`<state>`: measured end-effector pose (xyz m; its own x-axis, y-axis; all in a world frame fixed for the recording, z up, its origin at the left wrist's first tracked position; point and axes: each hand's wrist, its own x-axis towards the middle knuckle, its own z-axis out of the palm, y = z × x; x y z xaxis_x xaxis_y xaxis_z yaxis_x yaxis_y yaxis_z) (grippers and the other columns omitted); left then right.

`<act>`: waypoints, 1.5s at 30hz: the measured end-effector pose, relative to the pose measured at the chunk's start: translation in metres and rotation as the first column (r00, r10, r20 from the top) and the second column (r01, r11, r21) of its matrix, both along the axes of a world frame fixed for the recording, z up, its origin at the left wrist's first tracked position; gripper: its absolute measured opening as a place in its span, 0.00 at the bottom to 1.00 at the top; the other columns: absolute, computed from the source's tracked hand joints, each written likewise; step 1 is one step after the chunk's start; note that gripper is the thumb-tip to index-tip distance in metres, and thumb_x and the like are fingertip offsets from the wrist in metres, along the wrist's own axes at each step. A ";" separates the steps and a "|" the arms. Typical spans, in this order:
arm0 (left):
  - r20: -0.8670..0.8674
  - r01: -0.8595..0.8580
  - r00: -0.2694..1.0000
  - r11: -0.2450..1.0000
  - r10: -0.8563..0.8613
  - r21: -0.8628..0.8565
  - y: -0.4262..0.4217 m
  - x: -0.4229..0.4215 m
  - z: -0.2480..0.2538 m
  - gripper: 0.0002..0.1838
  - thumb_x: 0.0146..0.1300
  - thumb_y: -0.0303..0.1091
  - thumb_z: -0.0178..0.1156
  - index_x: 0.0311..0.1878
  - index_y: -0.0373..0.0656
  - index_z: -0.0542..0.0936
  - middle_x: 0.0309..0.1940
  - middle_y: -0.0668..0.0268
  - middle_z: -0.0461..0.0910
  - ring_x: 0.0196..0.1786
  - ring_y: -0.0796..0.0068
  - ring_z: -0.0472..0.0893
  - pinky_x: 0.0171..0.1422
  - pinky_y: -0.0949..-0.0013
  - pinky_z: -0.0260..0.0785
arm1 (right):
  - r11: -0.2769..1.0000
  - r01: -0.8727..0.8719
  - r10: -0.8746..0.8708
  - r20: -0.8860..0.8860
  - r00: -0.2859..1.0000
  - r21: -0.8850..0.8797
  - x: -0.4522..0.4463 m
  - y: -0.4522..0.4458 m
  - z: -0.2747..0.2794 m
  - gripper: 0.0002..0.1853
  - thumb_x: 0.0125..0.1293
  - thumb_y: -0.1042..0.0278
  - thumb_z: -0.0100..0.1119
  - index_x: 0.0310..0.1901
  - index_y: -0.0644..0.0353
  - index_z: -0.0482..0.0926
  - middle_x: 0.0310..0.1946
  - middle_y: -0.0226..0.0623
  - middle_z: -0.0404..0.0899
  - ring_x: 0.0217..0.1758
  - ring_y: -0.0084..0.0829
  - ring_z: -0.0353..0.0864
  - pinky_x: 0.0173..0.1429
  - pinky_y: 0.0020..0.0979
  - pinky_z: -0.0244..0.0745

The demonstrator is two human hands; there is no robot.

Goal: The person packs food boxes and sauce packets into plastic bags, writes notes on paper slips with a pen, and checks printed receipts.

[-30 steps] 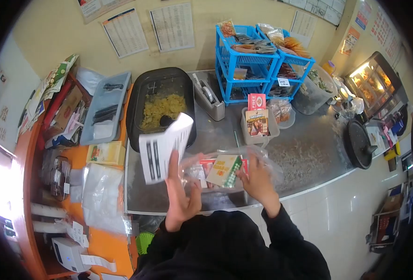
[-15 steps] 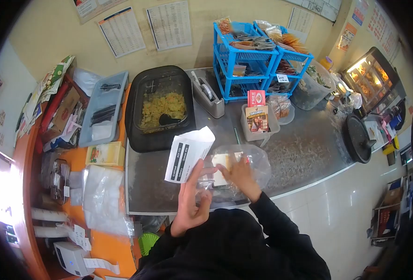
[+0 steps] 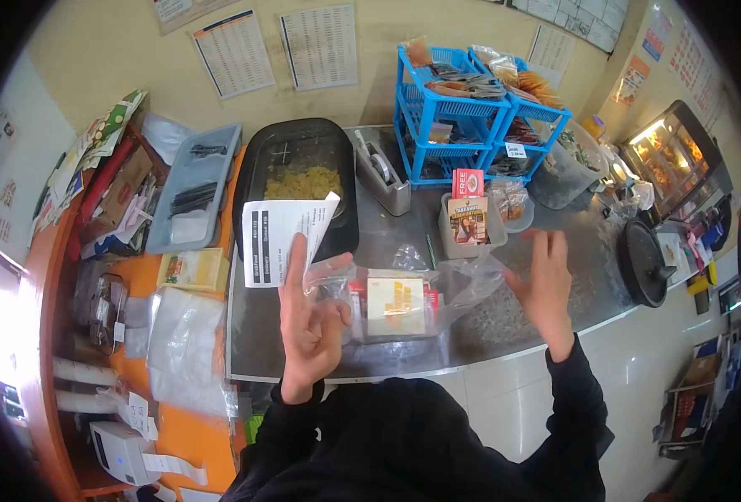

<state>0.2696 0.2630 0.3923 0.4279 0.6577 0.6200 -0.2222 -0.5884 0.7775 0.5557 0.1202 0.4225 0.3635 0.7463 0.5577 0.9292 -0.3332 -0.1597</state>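
Note:
My left hand point(image 3: 307, 339) holds a printed white receipt point(image 3: 282, 243) at its fingers, with the index finger pointing up over the paper. The left end of a clear plastic bag point(image 3: 462, 293) also lies against those fingers. Inside the bag sits a white box point(image 3: 395, 303) with yellow print, and red packets show at its sides. To the right, my right hand point(image 3: 546, 289) is raised with thumb and fingers apart. The bag's right end stretches up to its thumb; whether they touch I cannot tell.
A black tray of yellow food point(image 3: 303, 184) stands behind the receipt, beside a grey tape dispenser point(image 3: 383, 180). Blue racks point(image 3: 454, 117) hold packets. A white tub with cards point(image 3: 475, 238) sits behind the bag. A black lid point(image 3: 642, 263) lies at right.
My right hand has moved off the box, to the right and up. The bag has spread wider and the box faces up more plainly. The left hand and receipt have shifted left.

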 end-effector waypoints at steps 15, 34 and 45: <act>-0.534 0.288 0.818 0.956 -0.214 0.059 -0.016 -0.019 0.054 0.45 0.58 0.39 0.53 0.74 0.26 0.48 0.74 0.41 0.51 0.78 0.49 0.46 0.75 0.59 0.50 | 0.870 -0.195 0.493 -0.788 0.368 0.453 -0.129 0.055 -0.050 0.14 0.76 0.58 0.46 0.41 0.60 0.75 0.29 0.28 0.72 0.33 0.21 0.73 0.41 0.28 0.76; -0.383 0.306 0.889 0.948 -0.252 0.086 -0.008 -0.042 0.033 0.43 0.53 0.39 0.54 0.72 0.26 0.58 0.73 0.42 0.54 0.65 0.48 0.67 0.54 0.60 0.72 | 0.972 -0.053 0.230 -0.973 0.018 0.228 -0.084 0.009 -0.059 0.16 0.66 0.63 0.64 0.49 0.64 0.78 0.37 0.31 0.78 0.43 0.21 0.75 0.49 0.24 0.70; -0.456 0.404 0.813 0.915 -0.363 -0.009 -0.006 -0.047 0.040 0.42 0.57 0.40 0.50 0.73 0.30 0.55 0.73 0.41 0.54 0.77 0.43 0.53 0.78 0.54 0.45 | 0.788 -0.107 0.532 -0.758 -0.378 0.606 -0.088 0.031 -0.056 0.33 0.64 0.66 0.62 0.69 0.64 0.62 0.59 0.41 0.73 0.57 0.31 0.77 0.41 0.26 0.78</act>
